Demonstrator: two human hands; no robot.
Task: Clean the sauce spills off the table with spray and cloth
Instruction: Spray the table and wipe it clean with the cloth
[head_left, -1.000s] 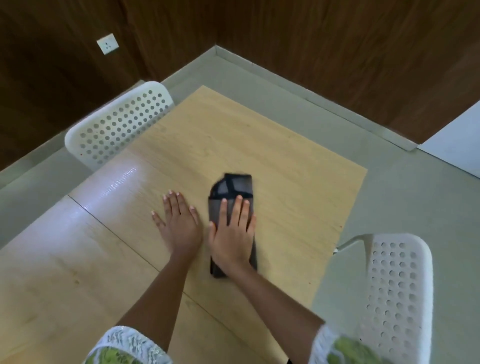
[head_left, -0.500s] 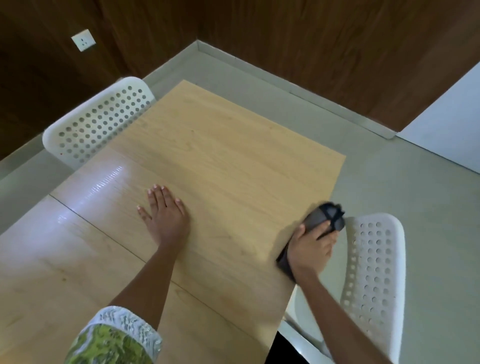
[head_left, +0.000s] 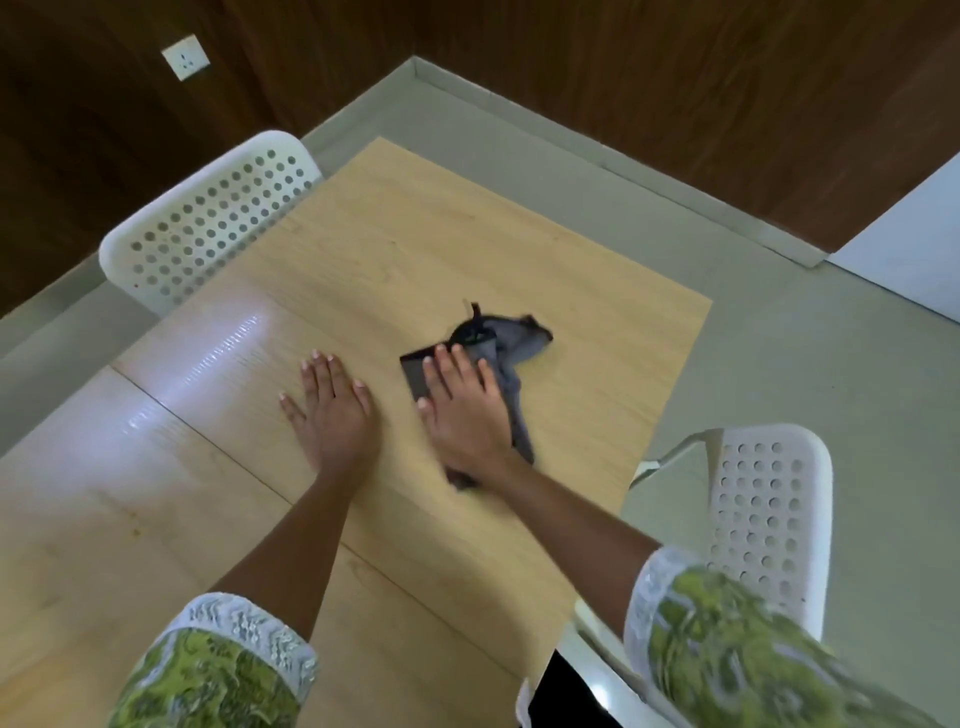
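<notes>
Now, largest thing first.
Counter (head_left: 467, 249): pale wood-grain top, a seam crossing it beneath the forearms; no sauce mark is plain to see near the fingers, and a glossy sheen lies beyond and to the left of the left fingers.
Chairs: one white perforated chair (head_left: 208, 218) well beyond the left fingertips, another (head_left: 769, 519) to the right, behind the right wrist.
Left hand (head_left: 332, 410): flat on the bare counter, palm down, fingers spread a little, holding nothing; it looks like a brace.
Right hand (head_left: 462, 410): palm down on the cloth, fingers (head_left: 447, 369) straight and close together, pressing rather than pinching.
Cloth (head_left: 498, 358): dark grey, under the right palm; a flat folded corner shows by the thumb side, a crumpled bunch spills past the fingertips, and a tail trails along the little-finger side toward the wrist.
Handling: soft, light and limp by the look of it; it would bunch and slide out under a loose palm, so flat pressure over the folded part, or gathering the loose bunch, seems the surer hold.
Spray: no bottle in view.
</notes>
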